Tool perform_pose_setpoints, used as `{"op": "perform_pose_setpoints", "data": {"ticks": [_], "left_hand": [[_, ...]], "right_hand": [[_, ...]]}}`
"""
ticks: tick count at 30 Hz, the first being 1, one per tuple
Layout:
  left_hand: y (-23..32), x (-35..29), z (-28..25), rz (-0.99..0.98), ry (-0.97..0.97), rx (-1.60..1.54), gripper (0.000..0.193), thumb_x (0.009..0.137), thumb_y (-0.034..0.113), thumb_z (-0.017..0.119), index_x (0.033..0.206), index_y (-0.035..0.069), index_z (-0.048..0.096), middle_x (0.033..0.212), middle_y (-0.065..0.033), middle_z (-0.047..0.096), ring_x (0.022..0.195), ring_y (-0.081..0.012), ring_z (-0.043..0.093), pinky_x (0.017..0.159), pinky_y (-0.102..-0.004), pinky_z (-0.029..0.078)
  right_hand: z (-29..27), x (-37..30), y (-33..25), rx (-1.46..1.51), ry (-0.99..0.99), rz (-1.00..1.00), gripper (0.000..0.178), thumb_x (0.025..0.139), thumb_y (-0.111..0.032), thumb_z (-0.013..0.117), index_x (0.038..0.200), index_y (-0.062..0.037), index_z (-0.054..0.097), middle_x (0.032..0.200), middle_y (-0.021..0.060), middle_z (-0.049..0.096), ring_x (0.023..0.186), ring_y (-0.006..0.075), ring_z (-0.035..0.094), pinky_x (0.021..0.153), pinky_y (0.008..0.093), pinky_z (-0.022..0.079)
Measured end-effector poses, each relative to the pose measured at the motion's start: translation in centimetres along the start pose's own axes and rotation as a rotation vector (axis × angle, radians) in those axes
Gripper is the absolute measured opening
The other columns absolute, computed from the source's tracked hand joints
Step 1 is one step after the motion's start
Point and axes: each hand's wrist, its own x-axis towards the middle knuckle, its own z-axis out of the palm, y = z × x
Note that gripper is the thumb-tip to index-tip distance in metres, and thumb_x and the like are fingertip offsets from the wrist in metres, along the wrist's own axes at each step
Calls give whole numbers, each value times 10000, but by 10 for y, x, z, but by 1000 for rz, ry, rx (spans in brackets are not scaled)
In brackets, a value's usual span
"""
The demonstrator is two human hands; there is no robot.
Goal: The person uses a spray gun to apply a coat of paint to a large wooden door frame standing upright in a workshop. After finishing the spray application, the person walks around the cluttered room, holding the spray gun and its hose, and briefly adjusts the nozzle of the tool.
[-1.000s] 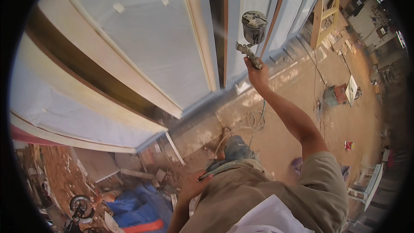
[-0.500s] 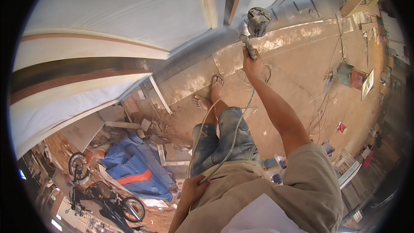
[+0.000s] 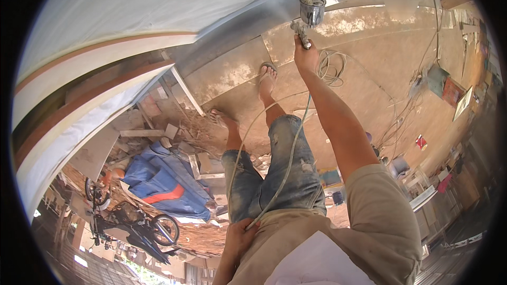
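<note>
The right hand (image 3: 306, 55) keeps its grip closed on the spray gun (image 3: 308, 15), now lower beside the white panel (image 3: 132, 16), suggesting a downward pass, while the left hand (image 3: 240, 235) clasps the air hose (image 3: 289, 153) at the waist.

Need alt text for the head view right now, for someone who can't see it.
The right hand holds a metal spray gun with a cup toward a white panel; the left hand grips its thin pale hose at the waist.
</note>
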Motion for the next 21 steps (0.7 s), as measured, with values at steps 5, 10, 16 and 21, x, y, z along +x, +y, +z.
{"op": "perform_pose_setpoints", "data": {"ticks": [5,10,16,21], "left_hand": [[-1,-15,-21,134,62,32,286,883,314,682,872,30,713,600,-130,597,571,-133,550,573,-331,452],[-14,-39,-60,351,123,95,273,874,307,677,892,37,713,693,-165,653,634,-186,625,623,-346,483],[-32,-57,-140,743,107,175,277,885,317,667,964,55,711,747,-141,668,673,-189,624,673,-332,488],[-41,-72,-202,864,51,270,279,886,302,662,1001,51,706,773,-126,669,711,-157,614,696,-321,490]], "right_hand": [[-46,-25,-53,189,68,-116,431,868,-441,674,922,-13,664,825,238,666,833,452,628,732,462,482],[-129,-79,-130,272,89,-235,344,887,-350,696,941,-11,671,752,167,648,697,289,588,692,394,471],[-236,-167,-230,391,225,-413,371,875,-421,694,900,-51,672,680,165,628,655,356,589,635,431,452],[-322,-245,-315,446,358,-570,378,877,-411,696,888,-35,661,664,145,607,612,305,541,614,417,435]]}}
